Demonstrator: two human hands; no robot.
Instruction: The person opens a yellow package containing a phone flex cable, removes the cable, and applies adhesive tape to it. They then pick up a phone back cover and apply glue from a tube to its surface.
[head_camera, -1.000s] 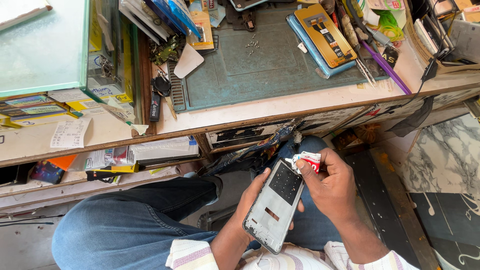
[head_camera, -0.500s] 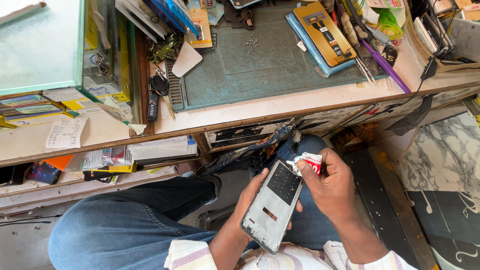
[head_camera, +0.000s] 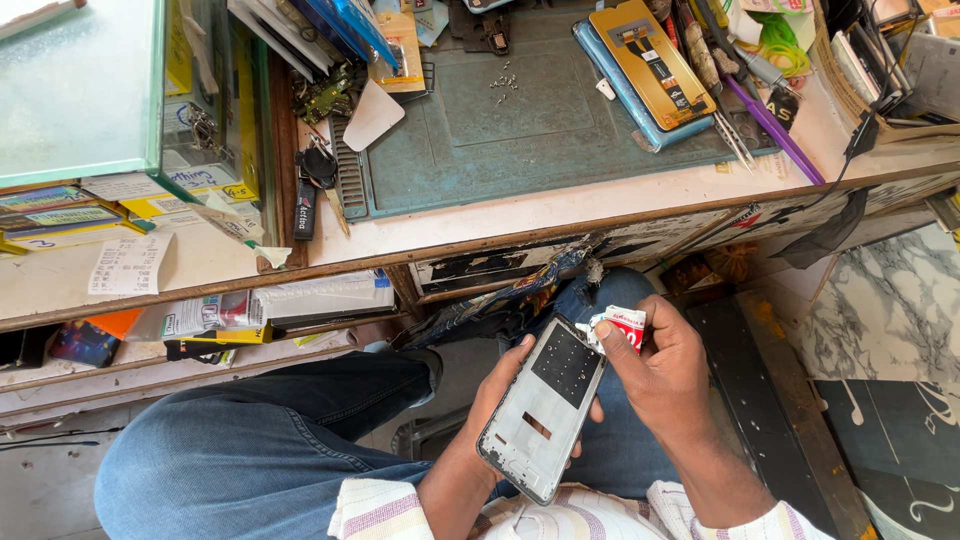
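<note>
Head view: silvery phone frame (head_camera: 543, 408), inner side seemingly up.

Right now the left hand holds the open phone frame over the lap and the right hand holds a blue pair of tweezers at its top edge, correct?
Not quite. In the head view the right hand holds a small crumpled red-and-white tube, not tweezers. The left hand does hold the open phone frame over the lap.

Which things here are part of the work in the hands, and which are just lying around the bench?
In hand:
- phone frame, gripped by the left hand
- small red-and-white tube, pinched in the right hand at the frame's upper edge

Lying about:
- green work mat with loose screws
- yellow display panel
- purple tool
- glass case
- paper slip
</note>
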